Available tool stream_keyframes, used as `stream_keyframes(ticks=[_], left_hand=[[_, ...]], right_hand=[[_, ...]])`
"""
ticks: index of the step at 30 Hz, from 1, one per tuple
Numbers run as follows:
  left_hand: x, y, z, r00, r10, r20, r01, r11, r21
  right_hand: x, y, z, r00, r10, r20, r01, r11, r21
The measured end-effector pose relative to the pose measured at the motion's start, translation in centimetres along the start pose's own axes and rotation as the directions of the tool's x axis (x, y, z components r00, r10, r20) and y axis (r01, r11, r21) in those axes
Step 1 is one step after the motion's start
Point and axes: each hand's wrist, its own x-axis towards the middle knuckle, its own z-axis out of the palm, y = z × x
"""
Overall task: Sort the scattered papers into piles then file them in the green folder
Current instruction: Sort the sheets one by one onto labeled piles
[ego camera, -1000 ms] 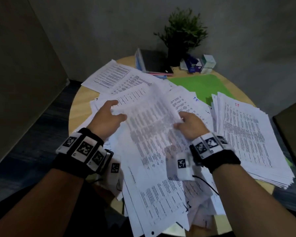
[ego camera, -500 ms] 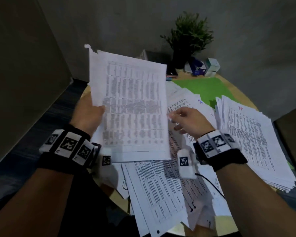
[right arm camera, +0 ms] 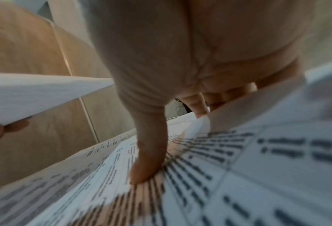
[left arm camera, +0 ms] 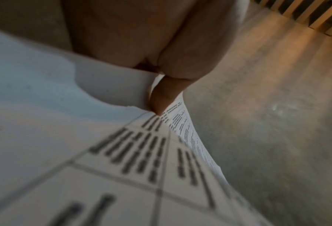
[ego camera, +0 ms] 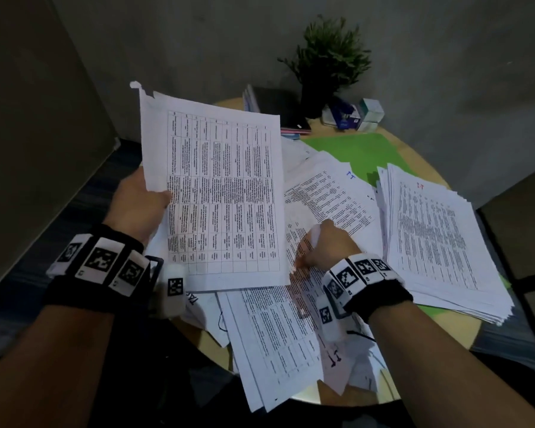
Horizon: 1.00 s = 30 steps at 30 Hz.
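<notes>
Nearest me, scattered papers [ego camera: 272,344] hang over the near edge of the round table [ego camera: 445,330], overlapping at odd angles. My right hand [ego camera: 325,247] is down on this loose heap just right of the middle: in the right wrist view the thumb [right arm camera: 149,152] presses flat on a printed page while the fingers [right arm camera: 197,105] curl at the lifted edge of a sheet, so I read it as pinching a sheet there. My left hand [ego camera: 139,205] grips a stapled table sheet [ego camera: 220,196] by its left edge, thumb on the front, and holds it up, tilted, above the table's left side. Toward the right edge lies a thick sorted pile [ego camera: 436,242], well apart from the raised sheet. Beyond it the green folder [ego camera: 355,149] lies flat near the far edge, partly under papers. Farthest back stand a dark notebook [ego camera: 275,109], a potted plant [ego camera: 328,63] and small boxes [ego camera: 355,114]
</notes>
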Motion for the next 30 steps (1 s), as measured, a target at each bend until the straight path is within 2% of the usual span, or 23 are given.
stream_keyframes(ticks=[3, 6, 8, 10, 13, 15, 17, 21, 23, 24, 25, 26, 28, 29, 30], left_hand=[[-0.6, 1.0, 0.6, 1.0, 0.0, 0.03, 0.0, 1.0, 0.001], [-0.9, 1.2, 1.2, 0.996, -0.005, 0.092, 0.006, 1.0, -0.003], [-0.9, 1.2, 1.7, 0.991, 0.008, 0.13, -0.008, 1.0, 0.0], [-1.0, 1.1, 2.3, 0.989, 0.018, 0.145, -0.016, 1.0, -0.015], [-1.3, 1.1, 3.4, 0.98, 0.034, 0.194, -0.026, 0.999, -0.042], [-1.4, 1.2, 4.0, 0.973, 0.045, 0.228, -0.035, 0.998, -0.048], [-1.4, 1.2, 4.5, 0.974, 0.036, 0.223, -0.02, 0.997, -0.071], [-1.5, 1.1, 5.3, 0.976, 0.038, 0.215, -0.028, 0.998, -0.051], [-1.0, 1.0, 4.9, 0.986, 0.052, 0.16, -0.049, 0.999, -0.025], [-0.6, 0.9, 4.6, 0.988, 0.056, 0.141, -0.053, 0.998, -0.019], [-0.4, 0.9, 4.4, 0.989, 0.066, 0.135, -0.063, 0.998, -0.02], [-0.2, 0.8, 4.1, 0.99, 0.075, 0.123, -0.074, 0.997, -0.014], [-0.2, 0.8, 3.9, 0.991, 0.092, 0.097, -0.094, 0.995, 0.02], [-0.3, 0.9, 3.9, 0.991, 0.1, 0.084, -0.104, 0.994, 0.042], [-0.3, 1.0, 3.9, 0.992, 0.104, 0.075, -0.109, 0.992, 0.061]], right_hand=[[0.1, 0.9, -1.6, 0.992, -0.093, -0.09, 0.1, 0.992, 0.075], [0.6, 1.7, -3.9, 0.975, -0.157, -0.158, 0.205, 0.911, 0.358], [0.5, 1.7, -5.3, 0.964, -0.135, -0.229, 0.248, 0.769, 0.589], [0.1, 1.1, -6.1, 0.953, -0.158, -0.26, 0.303, 0.571, 0.763], [-0.6, -0.2, -6.7, 0.945, -0.219, -0.242, 0.3, 0.293, 0.908], [-0.9, -1.0, -6.8, 0.942, -0.253, -0.222, 0.278, 0.215, 0.936], [-0.8, -1.5, -6.5, 0.943, -0.256, -0.213, 0.263, 0.18, 0.948], [-1.3, -1.7, -6.5, 0.948, -0.257, -0.188, 0.253, 0.249, 0.935], [-1.5, -0.8, -6.9, 0.967, -0.209, -0.148, 0.2, 0.257, 0.946], [-1.3, 0.1, -7.0, 0.981, -0.162, -0.111, 0.157, 0.308, 0.938], [-1.1, 1.1, -7.0, 0.993, -0.088, -0.076, 0.105, 0.41, 0.906], [-0.8, 2.2, -6.9, 0.998, 0.007, -0.066, 0.051, 0.556, 0.83], [0.1, 4.0, -6.0, 0.982, 0.156, -0.107, -0.075, 0.839, 0.539], [0.4, 4.4, -5.3, 0.97, 0.209, -0.127, -0.146, 0.911, 0.386], [0.7, 4.7, -4.4, 0.953, 0.261, -0.153, -0.211, 0.936, 0.283]])
